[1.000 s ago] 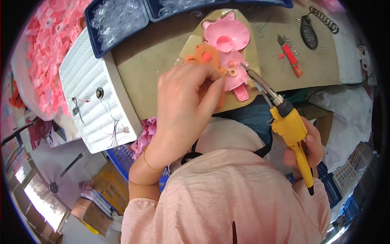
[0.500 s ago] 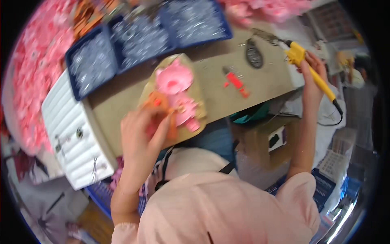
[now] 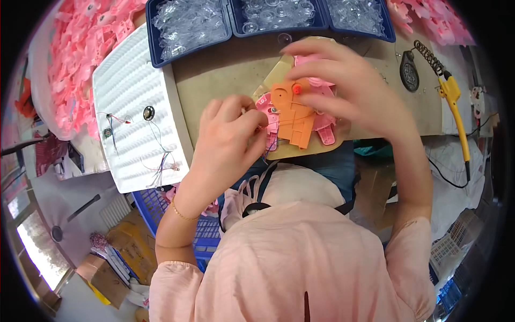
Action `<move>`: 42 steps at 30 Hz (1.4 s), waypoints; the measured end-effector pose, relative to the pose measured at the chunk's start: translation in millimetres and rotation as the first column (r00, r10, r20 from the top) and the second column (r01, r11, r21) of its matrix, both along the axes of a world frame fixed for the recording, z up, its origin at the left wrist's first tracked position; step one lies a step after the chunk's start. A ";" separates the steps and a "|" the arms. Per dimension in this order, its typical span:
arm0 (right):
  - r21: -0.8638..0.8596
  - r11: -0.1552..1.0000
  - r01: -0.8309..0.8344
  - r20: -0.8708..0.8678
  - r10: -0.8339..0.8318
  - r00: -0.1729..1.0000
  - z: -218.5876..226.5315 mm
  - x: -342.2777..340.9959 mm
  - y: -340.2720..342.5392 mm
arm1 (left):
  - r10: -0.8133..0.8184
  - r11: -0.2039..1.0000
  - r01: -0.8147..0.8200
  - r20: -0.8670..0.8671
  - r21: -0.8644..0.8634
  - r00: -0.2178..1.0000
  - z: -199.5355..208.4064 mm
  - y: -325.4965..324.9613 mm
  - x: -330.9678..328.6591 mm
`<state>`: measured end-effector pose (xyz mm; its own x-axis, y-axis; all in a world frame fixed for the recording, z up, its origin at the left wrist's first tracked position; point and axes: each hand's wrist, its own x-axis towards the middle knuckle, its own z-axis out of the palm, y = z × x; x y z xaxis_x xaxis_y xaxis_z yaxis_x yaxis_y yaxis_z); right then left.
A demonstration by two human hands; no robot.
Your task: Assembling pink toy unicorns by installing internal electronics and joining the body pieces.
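Observation:
An orange plastic part (image 3: 292, 115) with a small red piece on it lies over pink animal-shaped plastic parts (image 3: 325, 135) on a tan board (image 3: 308, 152). My left hand (image 3: 228, 134) is closed at the left edge of the pink plastic, fingertips curled together beside thin wires (image 3: 272, 143); what they pinch is hidden. Above the orange part hovers my right hand (image 3: 348, 86), its fingers apart and nothing seen between them. The yellow soldering iron (image 3: 454, 102) rests tip-up in its coiled metal holder (image 3: 429, 56) at the right.
Blue trays (image 3: 232, 33) of clear plastic pieces line the back of the table. A white ridged panel (image 3: 131, 91) at left carries small speakers (image 3: 149, 112) and wires. Pink parts are heaped (image 3: 80, 70) behind it. A blue basket (image 3: 206, 233) sits below the table edge.
My right hand has let go of the soldering iron, now in its holder, and come left over the orange part. My left hand has closed at the pink plastic. The whole view has shifted.

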<state>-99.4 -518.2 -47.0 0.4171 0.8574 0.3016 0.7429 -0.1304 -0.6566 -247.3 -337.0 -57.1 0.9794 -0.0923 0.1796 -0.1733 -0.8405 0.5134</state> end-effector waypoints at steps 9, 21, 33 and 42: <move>-0.104 0.995 0.003 -0.108 -0.014 0.994 34.9 26.4 15.9 | 0.338 0.738 -0.382 -0.186 -0.557 0.923 28.4 20.3 13.0; -0.289 0.872 0.395 -0.064 -0.429 0.901 20.9 -37.4 -48.1 | 0.004 0.214 -0.516 -0.527 -0.829 0.850 -11.2 -6.2 4.6; -0.279 0.959 -0.056 -0.093 0.031 0.995 1.2 -36.4 23.3 | 0.262 0.519 -0.391 -0.294 -0.760 0.919 -20.8 -18.2 -14.0; -0.348 0.937 -0.018 0.137 0.070 0.988 -3.7 -43.0 34.5 | 0.397 0.883 -0.343 0.122 -0.320 0.910 -52.5 -15.5 -9.7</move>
<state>-142.4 -483.7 -50.8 0.3509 0.9356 0.0383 0.8368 -0.2950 -0.4612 -257.0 -352.5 -109.6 0.8804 0.3523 0.3176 0.0101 -0.6833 0.7301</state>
